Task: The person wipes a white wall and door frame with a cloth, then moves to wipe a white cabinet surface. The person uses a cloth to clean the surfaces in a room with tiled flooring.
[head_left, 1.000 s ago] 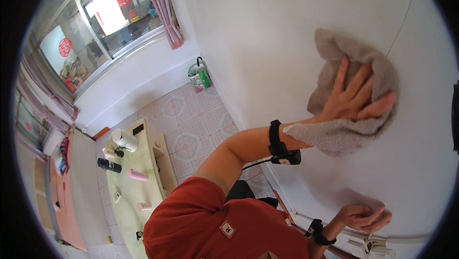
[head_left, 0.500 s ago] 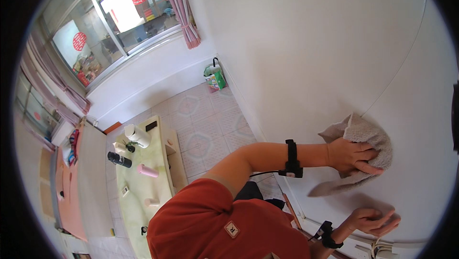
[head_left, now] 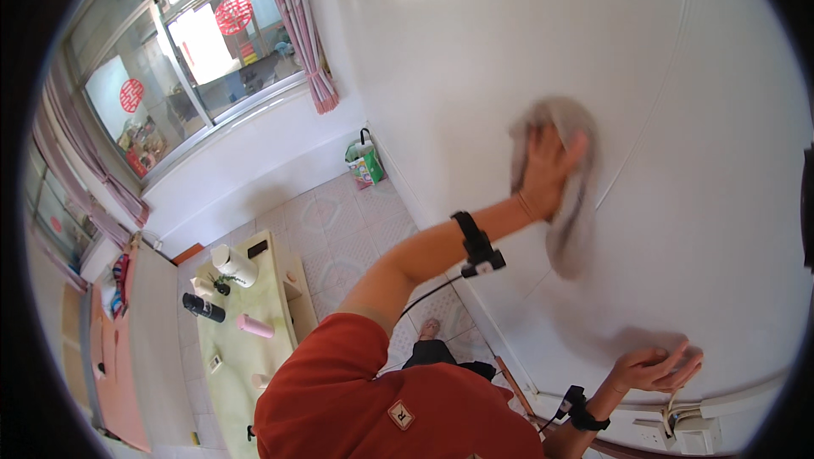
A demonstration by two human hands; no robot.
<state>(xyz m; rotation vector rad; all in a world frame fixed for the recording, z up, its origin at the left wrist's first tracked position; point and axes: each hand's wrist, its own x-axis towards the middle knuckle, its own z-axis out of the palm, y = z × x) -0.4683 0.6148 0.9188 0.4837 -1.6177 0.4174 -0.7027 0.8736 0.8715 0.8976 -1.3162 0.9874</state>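
My left hand [head_left: 547, 172] presses a greyish-beige towel [head_left: 575, 243] against the white wall [head_left: 458, 44]. Its fingers are spread over the cloth, and the lower end of the towel hangs below the palm. Both are a little smeared by motion. Low on the right, my right hand [head_left: 658, 370] is held close to the wall with nothing in it, its fingers loosely curled and apart. Each wrist or forearm carries a black strap with a small device.
A pale table [head_left: 242, 349] at the left bears a white jug [head_left: 235, 265], a dark bottle [head_left: 203, 307], a pink bottle [head_left: 255, 326] and a phone. A green-and-white bag [head_left: 365, 164] stands in the corner by the curtained window. Wall sockets [head_left: 651, 434] and cables sit below my right hand.
My left hand has swept the towel up and to the left along the wall, its fingers now pointing upward. My right hand stays near its place, fingers slightly more opened.
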